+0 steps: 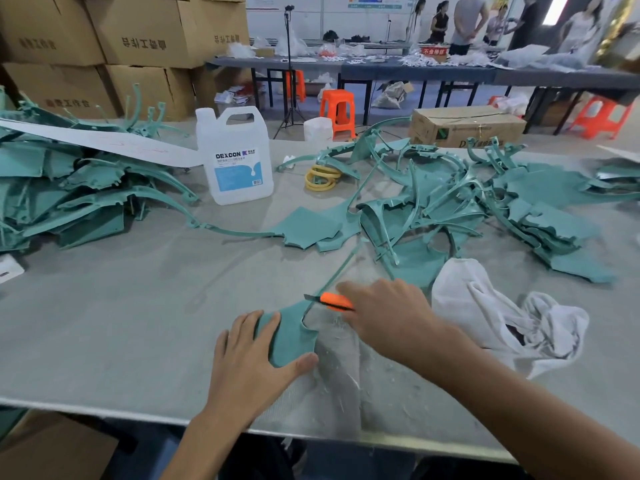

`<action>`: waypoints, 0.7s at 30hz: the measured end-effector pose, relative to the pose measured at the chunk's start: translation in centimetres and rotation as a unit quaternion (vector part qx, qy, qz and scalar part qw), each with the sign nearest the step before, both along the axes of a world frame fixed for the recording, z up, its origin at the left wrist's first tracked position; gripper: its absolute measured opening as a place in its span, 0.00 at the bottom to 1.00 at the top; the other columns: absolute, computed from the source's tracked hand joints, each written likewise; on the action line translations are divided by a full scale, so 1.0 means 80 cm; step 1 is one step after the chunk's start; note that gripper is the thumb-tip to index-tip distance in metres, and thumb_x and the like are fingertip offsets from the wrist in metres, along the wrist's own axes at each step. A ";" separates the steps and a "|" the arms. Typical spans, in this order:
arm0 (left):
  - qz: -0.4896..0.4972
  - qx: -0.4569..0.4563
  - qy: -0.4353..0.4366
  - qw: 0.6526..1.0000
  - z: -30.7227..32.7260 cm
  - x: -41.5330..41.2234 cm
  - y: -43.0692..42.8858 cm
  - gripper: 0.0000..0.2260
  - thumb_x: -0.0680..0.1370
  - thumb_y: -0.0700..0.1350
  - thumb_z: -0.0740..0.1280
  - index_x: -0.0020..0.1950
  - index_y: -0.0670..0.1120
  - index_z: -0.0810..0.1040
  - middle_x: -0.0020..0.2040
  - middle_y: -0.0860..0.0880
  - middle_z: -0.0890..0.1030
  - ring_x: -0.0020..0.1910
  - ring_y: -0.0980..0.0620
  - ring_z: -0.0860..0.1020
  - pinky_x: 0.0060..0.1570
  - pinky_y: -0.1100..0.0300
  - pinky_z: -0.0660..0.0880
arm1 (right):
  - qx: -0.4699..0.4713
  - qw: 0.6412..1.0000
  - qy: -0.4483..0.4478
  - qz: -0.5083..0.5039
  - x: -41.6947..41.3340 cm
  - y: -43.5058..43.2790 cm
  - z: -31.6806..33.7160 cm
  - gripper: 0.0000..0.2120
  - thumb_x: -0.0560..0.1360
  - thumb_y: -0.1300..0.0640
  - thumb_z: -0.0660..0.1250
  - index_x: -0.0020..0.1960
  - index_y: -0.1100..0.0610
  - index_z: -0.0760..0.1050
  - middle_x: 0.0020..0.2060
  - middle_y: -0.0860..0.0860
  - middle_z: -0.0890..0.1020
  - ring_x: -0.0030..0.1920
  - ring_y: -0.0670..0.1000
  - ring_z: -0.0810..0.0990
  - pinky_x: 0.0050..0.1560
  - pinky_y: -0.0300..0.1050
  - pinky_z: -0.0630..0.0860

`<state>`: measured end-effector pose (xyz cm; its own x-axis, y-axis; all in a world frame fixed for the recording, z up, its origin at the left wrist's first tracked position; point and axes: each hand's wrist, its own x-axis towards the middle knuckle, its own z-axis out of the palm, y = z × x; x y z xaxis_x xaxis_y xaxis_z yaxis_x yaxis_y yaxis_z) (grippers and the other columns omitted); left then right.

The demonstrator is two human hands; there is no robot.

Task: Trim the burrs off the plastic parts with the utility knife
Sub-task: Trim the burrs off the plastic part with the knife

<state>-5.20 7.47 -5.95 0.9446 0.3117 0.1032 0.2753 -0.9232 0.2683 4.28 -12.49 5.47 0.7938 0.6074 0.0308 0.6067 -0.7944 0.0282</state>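
Now the left hand (254,358) presses flat on the teal part (289,336) while the right hand (384,310) grips the utility knife (334,301), trimming its edge; next needs a steady pull.

Table (121,323): plastic parts (540,216), jug (235,161), rag (485,306)

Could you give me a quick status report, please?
Left hand flat on teal part. Right hand grips utility knife, blade at part's edge. White rag beside, not blocking.

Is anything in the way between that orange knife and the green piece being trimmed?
Nothing visible: the utility knife in the right hand meets the green part at its edge; the left hand presses it down.
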 end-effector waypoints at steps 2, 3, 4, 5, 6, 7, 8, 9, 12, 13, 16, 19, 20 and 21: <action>0.000 -0.005 0.001 1.000 0.000 -0.001 0.000 0.51 0.63 0.85 0.41 0.78 0.58 0.60 0.77 0.56 0.59 0.77 0.55 0.53 0.75 0.52 0.53 | -0.035 0.999 -0.004 0.023 0.001 0.013 0.004 0.07 0.82 0.51 0.61 0.59 0.49 0.73 0.43 0.52 0.78 0.37 0.55 0.69 0.29 0.45 0.56; 0.001 -0.011 0.001 1.000 0.001 -0.002 -0.001 0.51 0.63 0.85 0.42 0.78 0.58 0.60 0.77 0.56 0.58 0.77 0.55 0.53 0.75 0.52 0.53 | -0.045 0.999 -0.004 0.021 0.007 0.013 0.009 0.08 0.83 0.51 0.60 0.59 0.48 0.74 0.42 0.51 0.77 0.37 0.54 0.70 0.30 0.45 0.59; 0.002 -0.018 0.001 1.000 0.001 -0.002 -0.001 0.50 0.63 0.85 0.43 0.77 0.58 0.61 0.77 0.57 0.58 0.77 0.55 0.53 0.75 0.52 0.52 | -0.056 0.998 -0.009 0.009 0.018 0.010 0.017 0.08 0.83 0.52 0.59 0.59 0.48 0.75 0.39 0.49 0.75 0.35 0.52 0.71 0.30 0.44 0.61; 0.002 -0.023 0.001 1.000 0.002 -0.001 -0.001 0.50 0.63 0.85 0.44 0.77 0.58 0.61 0.77 0.57 0.58 0.77 0.55 0.52 0.75 0.52 0.51 | -0.066 0.998 -0.019 -0.014 0.031 0.004 0.027 0.08 0.84 0.52 0.59 0.59 0.47 0.76 0.37 0.47 0.75 0.33 0.50 0.72 0.30 0.43 0.63; 0.002 -0.023 0.001 1.000 0.003 -0.001 -0.001 0.49 0.63 0.85 0.44 0.77 0.58 0.61 0.77 0.57 0.58 0.77 0.55 0.52 0.75 0.52 0.51 | -0.074 0.996 -0.027 -0.040 0.047 -0.004 0.039 0.08 0.84 0.53 0.59 0.58 0.47 0.76 0.36 0.48 0.75 0.32 0.49 0.72 0.29 0.43 0.65; 0.001 -0.021 0.000 1.000 0.003 -0.001 -0.001 0.49 0.63 0.85 0.44 0.76 0.58 0.62 0.77 0.57 0.58 0.77 0.56 0.52 0.75 0.52 0.52 | -0.079 0.995 -0.027 -0.060 0.060 -0.014 0.052 0.08 0.84 0.51 0.59 0.58 0.48 0.76 0.36 0.49 0.75 0.33 0.50 0.74 0.31 0.43 0.66; 0.001 -0.019 -0.001 1.000 0.004 -0.001 -0.001 0.49 0.63 0.85 0.44 0.76 0.58 0.62 0.77 0.57 0.58 0.77 0.56 0.52 0.75 0.52 0.52 | -0.077 0.994 -0.028 -0.068 0.067 -0.022 0.061 0.09 0.84 0.48 0.60 0.58 0.47 0.76 0.37 0.50 0.75 0.35 0.52 0.74 0.34 0.45 0.67; 0.001 -0.021 -0.001 1.000 0.004 -0.002 -0.001 0.49 0.63 0.85 0.44 0.76 0.59 0.62 0.77 0.57 0.58 0.77 0.56 0.52 0.74 0.52 0.52 | -0.071 0.995 -0.037 -0.065 0.068 -0.028 0.065 0.10 0.84 0.46 0.59 0.59 0.47 0.75 0.36 0.50 0.74 0.34 0.53 0.72 0.35 0.46 0.67; -0.005 -0.032 0.016 0.999 0.006 0.001 -0.001 0.50 0.62 0.85 0.44 0.76 0.58 0.61 0.77 0.57 0.57 0.77 0.56 0.51 0.75 0.51 0.51 | -0.011 0.997 -0.076 -0.024 0.043 -0.035 0.050 0.11 0.84 0.42 0.56 0.62 0.44 0.71 0.33 0.47 0.69 0.30 0.51 0.66 0.30 0.46 0.60; -0.012 -0.037 0.028 0.999 0.008 0.002 0.000 0.50 0.62 0.85 0.45 0.77 0.58 0.60 0.78 0.56 0.56 0.77 0.55 0.50 0.75 0.50 0.50 | 0.027 0.996 -0.082 -0.017 0.032 -0.039 0.040 0.13 0.83 0.40 0.55 0.63 0.42 0.69 0.32 0.45 0.69 0.29 0.52 0.66 0.29 0.46 0.60; -0.034 -0.052 0.077 0.995 0.016 0.007 0.003 0.46 0.65 0.82 0.49 0.76 0.56 0.57 0.79 0.53 0.55 0.78 0.52 0.49 0.76 0.46 0.49 | 0.142 0.987 -0.062 -0.050 0.007 -0.066 -0.001 0.17 0.81 0.36 0.52 0.62 0.43 0.70 0.29 0.42 0.68 0.29 0.53 0.72 0.30 0.47 0.67; -0.037 -0.085 0.013 0.996 0.029 0.020 -0.004 0.35 0.68 0.79 0.53 0.66 0.57 0.60 0.66 0.58 0.63 0.71 0.54 0.61 0.68 0.53 0.58 | 0.269 0.957 0.000 -0.110 -0.007 -0.098 -0.055 0.18 0.80 0.35 0.51 0.55 0.47 0.71 0.30 0.43 0.73 0.34 0.50 0.77 0.35 0.51 0.73; -0.040 -0.095 -0.032 0.994 0.034 0.031 -0.011 0.30 0.71 0.76 0.54 0.63 0.58 0.61 0.61 0.59 0.65 0.66 0.55 0.65 0.63 0.56 0.60 | 0.317 0.940 0.014 -0.127 -0.011 -0.106 -0.073 0.18 0.79 0.35 0.52 0.54 0.46 0.71 0.32 0.43 0.75 0.36 0.50 0.77 0.37 0.52 0.72; -0.049 -0.111 -0.067 0.990 0.039 0.045 -0.018 0.26 0.74 0.73 0.55 0.63 0.57 0.63 0.61 0.58 0.68 0.65 0.54 0.67 0.61 0.57 0.61 | 0.359 0.922 0.022 -0.143 -0.012 -0.111 -0.088 0.18 0.78 0.35 0.52 0.54 0.46 0.72 0.35 0.42 0.76 0.39 0.50 0.77 0.38 0.51 0.71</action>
<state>-1.61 6.01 -2.80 0.9536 0.2489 0.1695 0.1358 -0.8578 0.4957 3.32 -21.38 -1.56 0.9289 0.2083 0.3063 0.3565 -0.7271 -0.5867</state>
